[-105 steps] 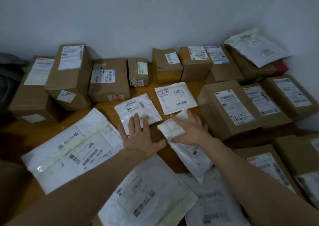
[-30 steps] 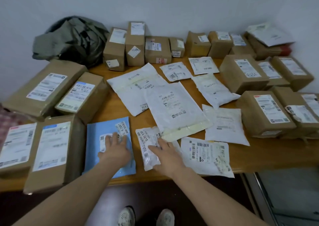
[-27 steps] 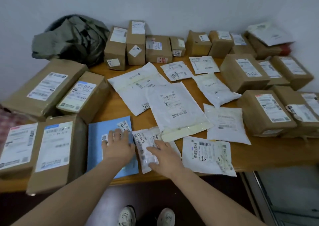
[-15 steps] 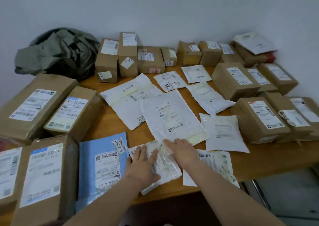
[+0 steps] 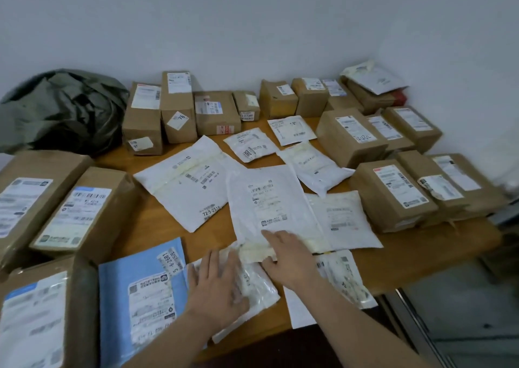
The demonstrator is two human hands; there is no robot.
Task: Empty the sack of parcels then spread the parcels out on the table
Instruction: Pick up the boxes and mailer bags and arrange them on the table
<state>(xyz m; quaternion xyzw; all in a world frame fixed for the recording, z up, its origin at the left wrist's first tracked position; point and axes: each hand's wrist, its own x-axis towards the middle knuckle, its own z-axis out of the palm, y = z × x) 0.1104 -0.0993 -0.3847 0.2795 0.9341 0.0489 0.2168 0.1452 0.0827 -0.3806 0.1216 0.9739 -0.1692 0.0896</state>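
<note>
- orange-brown wooden table (image 5: pixel 157 224): smooth, with a faint satin sheen
- brown cardboard boxes (image 5: pixel 393 196), from 9 round to 3 o'clock: matt, with white paper labels (image 5: pixel 356 129) stuck on
- white plastic mailer bags (image 5: pixel 191 182), dead centre: thin, crinkly, a bit glossy
- light blue plastic mailer (image 5: pixel 118 297) at 7 o'clock: smoother, soft sheen
- crumpled olive-green sack (image 5: pixel 64 109) at 10 o'clock: dull and creased; cloth or woven plastic, can't tell
- pale painted wall (image 5: pixel 252 30) at 12 o'clock: flat matt

Both hands (image 5: pixel 252 278) lie flat on white mailers (image 5: pixel 252 280) among boxes (image 5: pixel 390 196).
</note>
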